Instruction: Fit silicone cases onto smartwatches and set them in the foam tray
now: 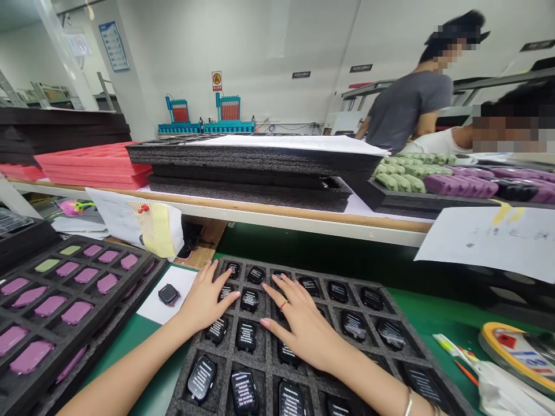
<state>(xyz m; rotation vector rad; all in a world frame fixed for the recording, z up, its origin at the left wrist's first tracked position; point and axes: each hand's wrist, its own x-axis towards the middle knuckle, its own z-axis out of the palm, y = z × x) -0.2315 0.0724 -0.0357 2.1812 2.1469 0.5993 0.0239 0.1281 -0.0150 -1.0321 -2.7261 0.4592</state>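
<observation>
A black foam tray (392, 312) lies in front of me on the green mat, its pockets filled with several black watch bodies (245, 335) carrying white-print stickers. My left hand (204, 300) rests flat on the tray's far left part, fingers spread and open, holding nothing. My right hand (299, 323) lies flat on the tray's middle, fingers stretched toward the far rows, a ring on one finger and a bracelet at the wrist. A single black watch body (169, 294) sits on a white sheet just left of the tray.
At left stands another foam tray (108, 312) of purple and green pieces. A shelf (277, 216) above holds stacked black foam, red trays and a tray of green and purple parts (437, 179). Papers hang from it. Tape roll and pens lie at right. Two people are behind.
</observation>
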